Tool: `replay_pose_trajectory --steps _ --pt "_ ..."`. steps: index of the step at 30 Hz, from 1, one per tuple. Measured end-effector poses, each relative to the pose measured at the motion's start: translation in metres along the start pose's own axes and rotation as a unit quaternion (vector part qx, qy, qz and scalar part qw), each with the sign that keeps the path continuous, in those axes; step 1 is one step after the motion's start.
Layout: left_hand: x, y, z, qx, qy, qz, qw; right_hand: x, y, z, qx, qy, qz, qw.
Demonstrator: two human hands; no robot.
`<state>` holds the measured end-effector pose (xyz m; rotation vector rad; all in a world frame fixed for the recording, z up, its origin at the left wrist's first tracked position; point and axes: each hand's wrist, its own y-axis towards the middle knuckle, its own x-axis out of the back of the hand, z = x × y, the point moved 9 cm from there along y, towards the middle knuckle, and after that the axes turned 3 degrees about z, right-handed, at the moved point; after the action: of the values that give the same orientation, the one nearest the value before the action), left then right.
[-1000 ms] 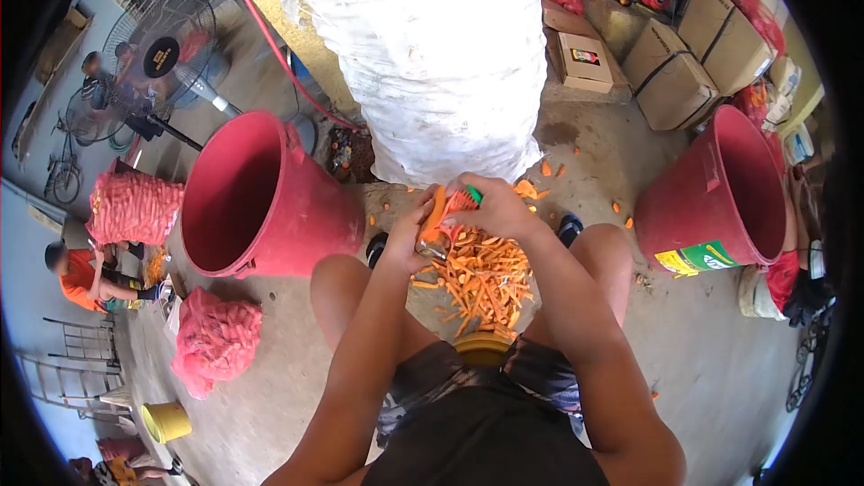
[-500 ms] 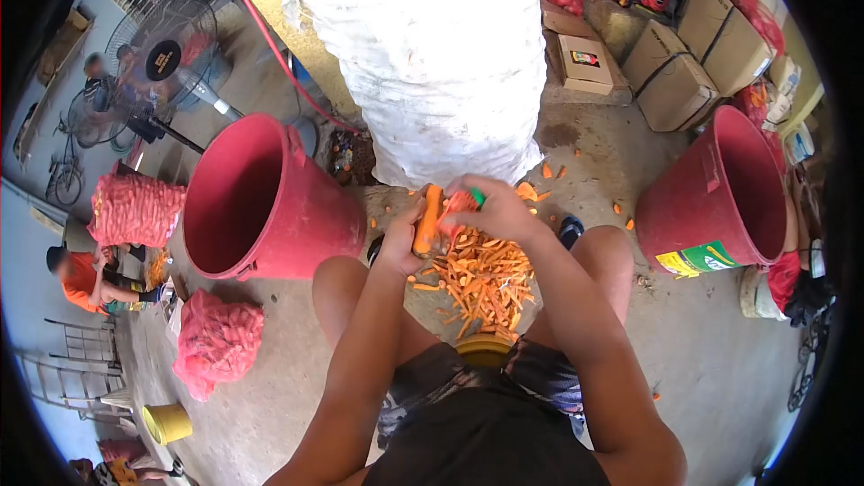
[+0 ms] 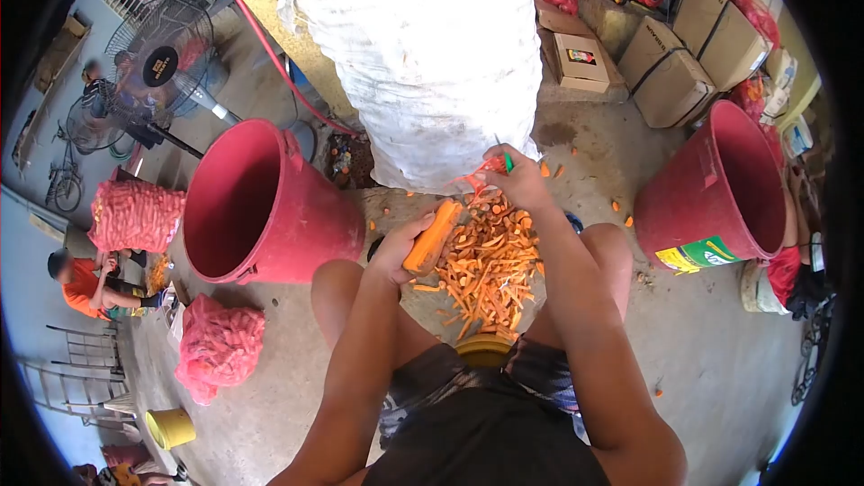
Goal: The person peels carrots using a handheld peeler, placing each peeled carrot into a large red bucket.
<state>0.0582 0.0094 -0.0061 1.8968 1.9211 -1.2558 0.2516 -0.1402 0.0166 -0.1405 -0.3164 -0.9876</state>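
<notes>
My left hand is closed around a thick orange carrot with flat, pared faces, its far end tilted up to the right. Up and to the right of it, my right hand grips a small peeler with a red forked head and a green part between the fingers. The peeler is apart from the carrot. Beneath both hands lies a heap of orange carrot peelings on the floor, between my knees.
A tall white sack of carrots stands in front of me. Large red bins stand at left and right. A yellow tub rim shows under me. Bagged carrots, a fan and a seated person are leftward; cardboard boxes are right.
My right hand has drawn the peeler up and right, away from the carrot. My left hand has lowered slightly and the carrot now leans more to the right.
</notes>
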Motion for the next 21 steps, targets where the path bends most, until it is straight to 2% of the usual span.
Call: replay_pose_trajectory --steps 2,4,5,6,8,10,11,13,14,16,20,21 --pt "-0.002 -0.002 -0.003 -0.003 0.001 0.005 1.000 0.001 -0.001 -0.003 -0.038 0.016 0.007 0.999" --pt "0.028 0.006 -0.007 -0.044 -0.017 -0.117 0.992 -0.020 -0.015 0.032 0.021 0.007 0.064 0.998" --pt "0.035 0.010 -0.006 -0.046 -0.019 -0.116 0.992 -0.037 -0.023 0.037 0.027 0.007 0.111 0.993" --pt "0.043 0.016 -0.005 -0.055 -0.029 -0.096 0.993 -0.045 -0.031 0.039 0.027 0.006 0.111 0.993" --pt "0.039 0.020 -0.003 -0.061 -0.038 -0.075 0.995 -0.061 -0.047 0.066 0.183 -0.061 0.128 0.973" --pt "0.017 0.014 -0.010 -0.093 0.008 -0.074 0.993 -0.054 -0.046 0.072 0.153 -0.059 0.138 0.977" --pt "0.010 0.009 -0.012 -0.092 0.008 -0.073 0.993 -0.042 -0.038 0.064 0.100 -0.059 0.111 0.987" --pt "0.005 0.005 -0.003 -0.026 0.024 -0.080 0.996 -0.017 -0.020 0.043 0.020 -0.053 0.064 0.996" --pt "0.002 0.004 -0.003 -0.027 0.025 -0.078 0.996 -0.009 -0.014 0.037 0.021 -0.054 0.063 0.996" --pt "-0.001 0.004 -0.001 -0.018 0.056 -0.059 0.997 0.006 -0.010 0.030 -0.047 -0.084 0.030 0.995" --pt "0.022 0.012 0.002 -0.037 -0.019 -0.044 0.998 -0.004 -0.023 0.052 -0.049 0.000 0.046 0.998" --pt "0.030 0.014 -0.001 -0.048 -0.032 -0.080 0.995 -0.016 -0.028 0.046 -0.049 -0.001 0.050 0.998"
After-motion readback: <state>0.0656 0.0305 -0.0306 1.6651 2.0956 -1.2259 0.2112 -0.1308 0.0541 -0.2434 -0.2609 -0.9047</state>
